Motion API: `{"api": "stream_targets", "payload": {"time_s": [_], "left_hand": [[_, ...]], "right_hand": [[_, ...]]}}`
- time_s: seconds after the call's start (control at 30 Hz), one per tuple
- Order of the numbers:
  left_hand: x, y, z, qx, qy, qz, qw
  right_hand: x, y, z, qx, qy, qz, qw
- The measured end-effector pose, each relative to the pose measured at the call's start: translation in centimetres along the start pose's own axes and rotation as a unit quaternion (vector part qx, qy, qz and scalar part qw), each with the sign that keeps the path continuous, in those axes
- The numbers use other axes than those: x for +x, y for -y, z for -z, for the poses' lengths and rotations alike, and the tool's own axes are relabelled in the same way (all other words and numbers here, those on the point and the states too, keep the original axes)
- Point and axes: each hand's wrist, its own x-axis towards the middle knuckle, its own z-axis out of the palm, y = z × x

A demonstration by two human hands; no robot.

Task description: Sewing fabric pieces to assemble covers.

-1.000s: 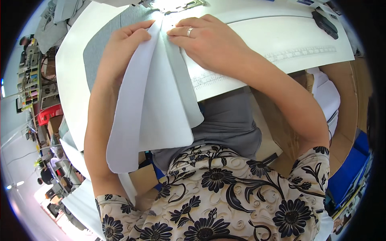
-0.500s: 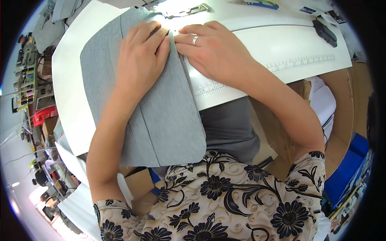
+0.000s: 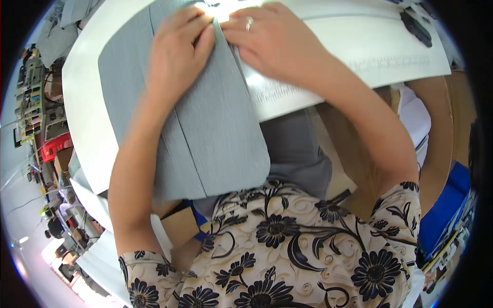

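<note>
A long grey fabric piece (image 3: 221, 128) with rounded corners and a lengthwise seam lies on the white table, its near end overhanging toward my lap. My left hand (image 3: 179, 54) rests on top of it, fingers bent and thumb close to the forefinger, closed at the fabric's right edge near a bright light. From the other side my right hand (image 3: 272, 43), with a ring on one finger, has its fingertips drawn together at that same edge. Glare and the picture's upper rim partly hide the fingertips.
A measuring scale is printed along the near edge of the white tabletop (image 3: 354, 49). A black object (image 3: 416, 28) sits at the table's far right. Below on the right is a cardboard box (image 3: 441, 118) with white material inside. Crowded shelves (image 3: 41, 108) line the left.
The view has tilted, so table, fabric and hands appear higher, and the metal part at the top is out of sight. Both hands stay at the fabric's right edge.
</note>
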Motion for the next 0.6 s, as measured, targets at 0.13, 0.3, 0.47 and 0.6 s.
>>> {"api": "stream_targets", "payload": {"time_s": [0.13,0.3,0.47,0.6], "left_hand": [[0.9,1.0,1.0,0.01,0.071,-0.014,0.997],[-2.0,-3.5,4.5,-0.01,0.189,-0.039,0.981],[-5.5,-10.3,7.9,-0.029,0.286,-0.042,0.957],[-7.5,-11.1,7.1,-0.001,0.24,-0.044,0.97]], "right_hand": [[-0.2,-1.0,0.4,0.079,-0.021,-0.011,0.997],[-8.0,6.3,4.1,0.266,-0.169,-0.052,0.948],[-11.7,13.0,1.9,0.706,-0.063,-0.435,0.555],[-10.2,13.0,0.0,0.779,-0.025,-0.418,0.468]]}}
